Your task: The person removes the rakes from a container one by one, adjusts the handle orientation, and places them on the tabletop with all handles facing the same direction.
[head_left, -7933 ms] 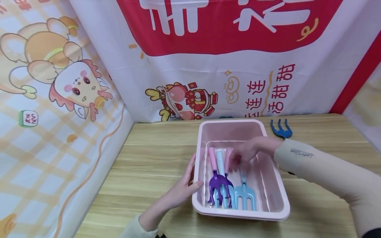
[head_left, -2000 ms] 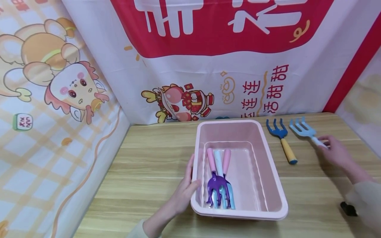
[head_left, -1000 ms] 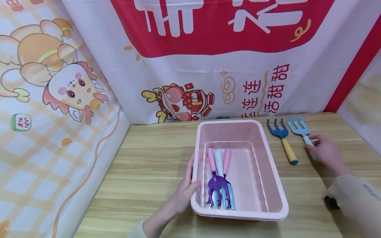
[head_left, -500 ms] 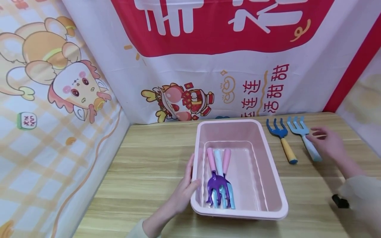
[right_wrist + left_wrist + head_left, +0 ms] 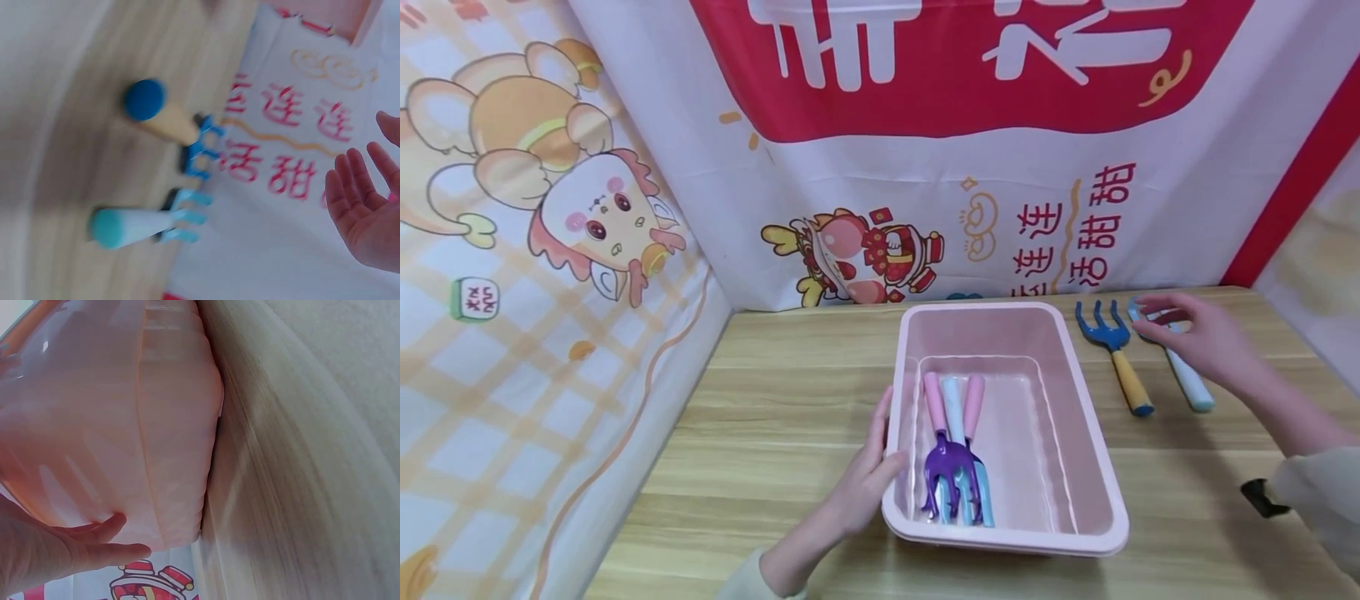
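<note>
A pink plastic bin (image 5: 1093, 467) stands on the table, its left side held by my left hand (image 5: 857, 492), thumb at the rim. In the left wrist view the fingers (image 5: 119, 553) lie along the outer wall. Inside lie a purple hand fork (image 5: 951, 471) with a pink handle, a light blue tool (image 5: 953, 404) and another pink-handled tool (image 5: 973, 404), their heads overlapping. Right of the bin, my right hand (image 5: 1206, 337) hovers with loose fingers, holding nothing, over a light blue hand fork (image 5: 1189, 383). Beside that fork lies a blue hand fork (image 5: 1127, 375) with a yellow handle.
The wooden table (image 5: 775, 400) meets a printed cloth (image 5: 850, 183) hanging behind it. Another printed cloth (image 5: 572, 333) covers the left side. A black object (image 5: 1264, 497) shows at the right sleeve.
My right hand has brought the light blue hand fork from the bin to the table beside the blue one, straightened it, let go and risen. My left hand has stayed at the bin.
</note>
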Demonstrator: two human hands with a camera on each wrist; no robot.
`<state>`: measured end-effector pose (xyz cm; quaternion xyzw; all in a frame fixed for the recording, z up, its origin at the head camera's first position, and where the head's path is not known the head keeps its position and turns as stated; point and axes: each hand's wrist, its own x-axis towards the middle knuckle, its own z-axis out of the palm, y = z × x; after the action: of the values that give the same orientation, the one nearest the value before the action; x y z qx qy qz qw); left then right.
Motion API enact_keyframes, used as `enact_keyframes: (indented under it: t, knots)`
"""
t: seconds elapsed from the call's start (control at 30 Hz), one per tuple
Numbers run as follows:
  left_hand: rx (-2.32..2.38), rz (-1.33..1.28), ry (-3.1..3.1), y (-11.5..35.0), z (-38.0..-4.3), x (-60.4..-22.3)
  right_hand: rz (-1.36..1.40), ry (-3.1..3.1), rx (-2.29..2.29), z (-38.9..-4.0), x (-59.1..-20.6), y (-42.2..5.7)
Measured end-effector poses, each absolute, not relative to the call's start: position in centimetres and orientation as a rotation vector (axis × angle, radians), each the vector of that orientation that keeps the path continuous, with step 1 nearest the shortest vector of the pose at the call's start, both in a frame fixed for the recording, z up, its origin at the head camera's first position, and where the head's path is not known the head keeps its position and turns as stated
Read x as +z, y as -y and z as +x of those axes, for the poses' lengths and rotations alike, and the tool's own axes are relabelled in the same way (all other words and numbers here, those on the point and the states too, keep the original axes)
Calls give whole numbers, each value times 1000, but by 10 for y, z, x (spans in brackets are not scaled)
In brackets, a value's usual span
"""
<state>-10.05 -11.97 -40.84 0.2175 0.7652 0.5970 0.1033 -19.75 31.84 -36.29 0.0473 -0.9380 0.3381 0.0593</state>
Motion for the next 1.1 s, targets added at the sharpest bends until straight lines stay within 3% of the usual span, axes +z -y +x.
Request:
enact_keyframes:
  t: [0.47,0.63,1.1]
  knots:
    - [1717,632,-2294,120,-102,-408,687,2800,1076,-206,-315,-252]
    - [1723,601,-2280,121,-102,-409,938,2748,1127,-211,-313,-229]
    - [1745,619,-2252,121,-99,-407,1236,2834,1042,-224,-334,-176]
